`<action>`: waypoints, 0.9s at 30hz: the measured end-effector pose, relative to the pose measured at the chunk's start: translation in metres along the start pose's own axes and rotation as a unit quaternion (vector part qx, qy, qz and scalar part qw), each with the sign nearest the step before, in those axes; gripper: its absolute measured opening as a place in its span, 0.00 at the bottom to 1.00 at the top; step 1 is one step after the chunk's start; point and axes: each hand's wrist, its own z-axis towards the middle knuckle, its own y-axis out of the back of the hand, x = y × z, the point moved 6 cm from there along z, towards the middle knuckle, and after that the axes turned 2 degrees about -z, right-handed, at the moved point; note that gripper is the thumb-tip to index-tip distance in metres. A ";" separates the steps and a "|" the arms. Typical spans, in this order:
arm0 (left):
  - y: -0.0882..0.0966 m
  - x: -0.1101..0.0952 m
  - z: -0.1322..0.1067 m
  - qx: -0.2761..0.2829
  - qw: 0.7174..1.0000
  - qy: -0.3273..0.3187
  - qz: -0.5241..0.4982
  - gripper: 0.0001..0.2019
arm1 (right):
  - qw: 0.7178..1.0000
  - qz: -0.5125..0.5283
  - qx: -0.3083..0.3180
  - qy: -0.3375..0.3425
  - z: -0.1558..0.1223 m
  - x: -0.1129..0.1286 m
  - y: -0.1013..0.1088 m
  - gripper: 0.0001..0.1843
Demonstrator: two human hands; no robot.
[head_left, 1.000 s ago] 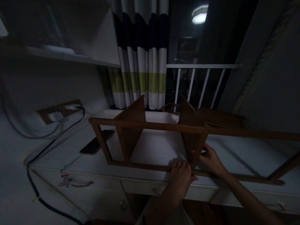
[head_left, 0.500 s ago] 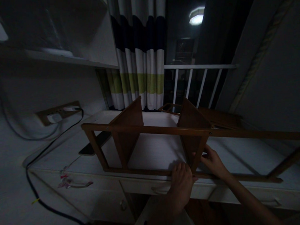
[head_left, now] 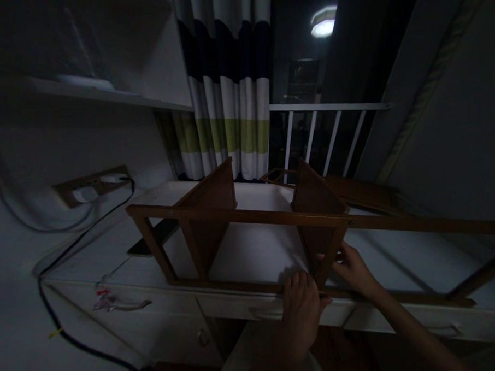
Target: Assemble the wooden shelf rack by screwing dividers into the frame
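Observation:
A brown wooden shelf frame [head_left: 249,215] lies on its side along the white desk. Two shelf boards stand upright in it, a left board [head_left: 211,203] and a right board [head_left: 316,196]. My left hand [head_left: 301,306] is closed over the lower rail, right by the foot of the crosspiece that meets the right board. On the other side of that crosspiece [head_left: 332,255], my right hand [head_left: 353,268] has its fingers bent against it and the board's lower end. Its fingertips are partly hidden behind the wood, and anything small between them cannot be made out.
More wooden panels [head_left: 366,194] lie at the back right. A dark phone [head_left: 153,239] rests on the desk behind the frame's left end. A black cable [head_left: 83,236] runs from the wall socket [head_left: 91,187] down the left. Drawers with handles [head_left: 266,313] line the desk front.
The view has shifted slightly, and the frame's ends look a little further apart, nearer to me. The right board's top edge appears slightly further left. Both hands keep nearly the same places.

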 end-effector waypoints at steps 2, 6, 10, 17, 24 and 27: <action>0.000 -0.001 -0.002 -0.011 1.000 0.004 -0.003 0.21 | 1.000 -0.002 0.003 0.001 0.000 0.002 0.000 0.17; -0.002 -0.003 -0.005 -0.029 1.000 0.007 0.002 0.23 | 1.000 -0.007 0.011 -0.001 -0.001 0.006 -0.001 0.20; -0.005 -0.002 -0.004 -0.031 0.999 0.016 0.000 0.23 | 1.000 -0.001 0.014 0.001 -0.005 0.007 0.000 0.19; -0.008 -0.002 -0.003 -0.020 0.999 0.026 -0.002 0.24 | 1.000 0.013 0.017 0.001 -0.007 0.005 0.001 0.14; 0.006 -0.003 -0.001 -0.012 0.999 0.031 -0.016 0.27 | 1.000 0.014 0.006 -0.004 -0.007 0.008 -0.002 0.13; 0.022 0.000 -0.003 -0.028 0.995 0.055 -0.077 0.25 | 1.000 0.017 0.004 -0.011 -0.009 0.006 -0.004 0.14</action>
